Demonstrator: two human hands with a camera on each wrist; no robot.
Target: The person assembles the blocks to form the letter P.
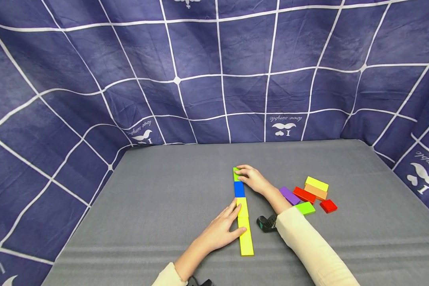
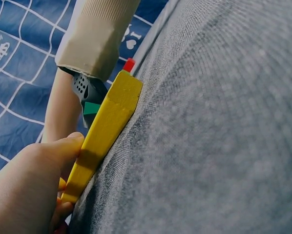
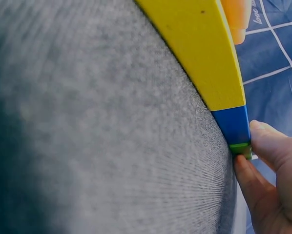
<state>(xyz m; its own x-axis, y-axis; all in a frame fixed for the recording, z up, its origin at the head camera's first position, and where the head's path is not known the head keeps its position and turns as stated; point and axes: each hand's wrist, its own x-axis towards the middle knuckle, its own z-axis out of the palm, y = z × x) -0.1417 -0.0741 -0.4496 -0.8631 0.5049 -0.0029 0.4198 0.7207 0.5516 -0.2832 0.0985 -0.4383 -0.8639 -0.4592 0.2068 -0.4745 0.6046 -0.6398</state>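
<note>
Row of blocks runs up frame centre on the grey mat (image 1: 157, 206). Risk as I see it: a sideways nudge would kink the line. My left hand (image 1: 219, 230) lies flat, fingers straight, against the yellow blocks (image 1: 244, 226). My right hand (image 1: 252, 178) curls its fingers round the green block (image 1: 236, 173) above the blue block (image 1: 239, 189).

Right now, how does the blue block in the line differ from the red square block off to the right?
The blue block sits inside the line, butted between the green block and a yellow block; the red square block lies loose, apart from the pile. The right hand rests beside the blue block; no hand is near the red one. Both lie flat on the grey table.
</note>
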